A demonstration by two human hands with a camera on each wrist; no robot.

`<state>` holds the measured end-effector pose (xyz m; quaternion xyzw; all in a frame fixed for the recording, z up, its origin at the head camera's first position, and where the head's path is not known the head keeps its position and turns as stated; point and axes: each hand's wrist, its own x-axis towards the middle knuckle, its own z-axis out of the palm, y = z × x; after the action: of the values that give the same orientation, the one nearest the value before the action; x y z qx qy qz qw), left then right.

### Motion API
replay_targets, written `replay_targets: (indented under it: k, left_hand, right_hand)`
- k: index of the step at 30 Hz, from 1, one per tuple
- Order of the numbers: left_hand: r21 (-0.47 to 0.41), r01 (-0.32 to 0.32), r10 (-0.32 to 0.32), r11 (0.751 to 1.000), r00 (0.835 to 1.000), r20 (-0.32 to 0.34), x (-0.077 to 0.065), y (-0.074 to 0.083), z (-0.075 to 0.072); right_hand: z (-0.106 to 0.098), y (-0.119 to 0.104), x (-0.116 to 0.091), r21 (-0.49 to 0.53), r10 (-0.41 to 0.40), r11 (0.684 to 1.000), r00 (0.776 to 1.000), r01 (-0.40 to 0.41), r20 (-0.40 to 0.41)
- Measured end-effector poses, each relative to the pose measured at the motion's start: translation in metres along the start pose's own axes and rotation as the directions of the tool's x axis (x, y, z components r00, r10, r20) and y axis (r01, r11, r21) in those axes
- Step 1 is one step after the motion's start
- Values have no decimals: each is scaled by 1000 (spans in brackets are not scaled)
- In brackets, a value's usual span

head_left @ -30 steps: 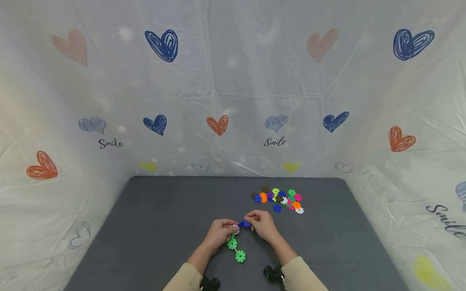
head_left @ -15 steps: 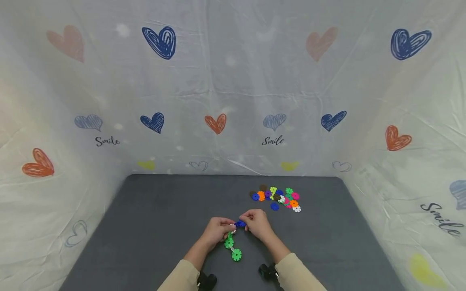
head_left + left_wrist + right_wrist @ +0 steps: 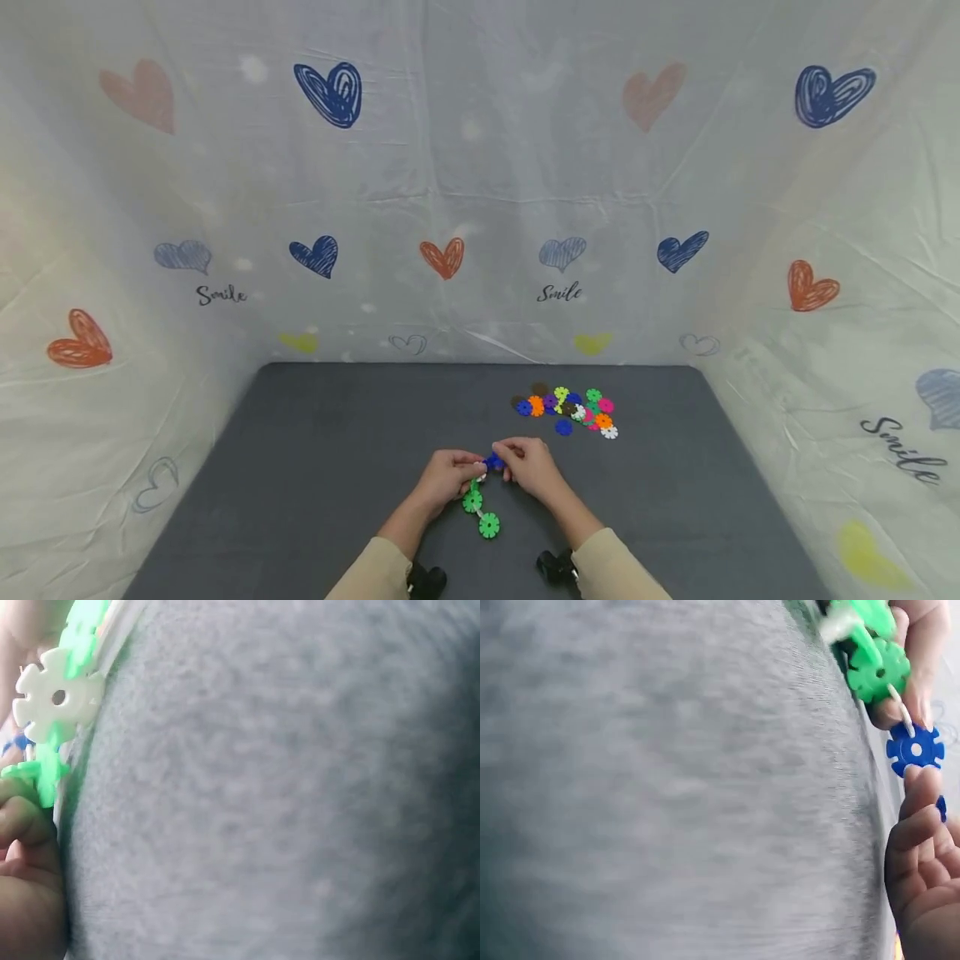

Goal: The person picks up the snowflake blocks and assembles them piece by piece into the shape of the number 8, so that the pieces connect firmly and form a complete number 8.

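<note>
Both hands work at a chain of interlocking snowflake discs at the middle front of the table. My left hand (image 3: 444, 477) pinches the chain near its upper end, by a white disc that its fingers partly cover. Below it hang green discs (image 3: 489, 526), joined through another white disc (image 3: 58, 697). Beyond the left fingertips a blue disc (image 3: 916, 750) is slotted onto a white one. The right hand (image 3: 531, 467) pinches a second blue disc (image 3: 942, 808), mostly hidden by its fingers, right at the first blue disc's edge.
Loose snowflake discs in several colours lie in a pile (image 3: 569, 407) at the back right of the dark grey table (image 3: 360, 433). One blue disc (image 3: 563, 427) lies just in front of it. A white curtain with hearts (image 3: 480, 167) surrounds the table.
The right hand has moved slightly left, toward the left hand, bringing the two blue discs closer together. The chain's green end has barely moved. The whole view has shifted a little.
</note>
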<state>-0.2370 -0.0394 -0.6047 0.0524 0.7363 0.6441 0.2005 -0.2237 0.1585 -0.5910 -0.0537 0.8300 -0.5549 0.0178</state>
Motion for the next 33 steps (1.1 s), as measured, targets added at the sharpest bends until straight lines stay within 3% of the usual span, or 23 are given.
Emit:
replay_targets:
  k: [5,10,20,27,33]
  left_hand:
    - [-9,8,-9,1000,999,-49,1,-1,2]
    - [23,6,-6,1000,1000,-4,0,2,1]
    - [69,17,-18,997,1000,17,0,1,-3]
    - [-61,-22,28,998,995,92,0,-1,-9]
    - [47,-26,25,999,1000,16,1,1,-4]
  right_hand:
    - [-2,4,-5,90,13,996,999,-11,-29]
    - [-2,16,-3,159,7,987,1000,-2,-27]
    - [-1,19,-1,251,-19,968,1000,15,13]
    - [1,22,-3,298,54,953,999,-51,-2]
    - [0,22,-3,342,63,938,998,-61,4]
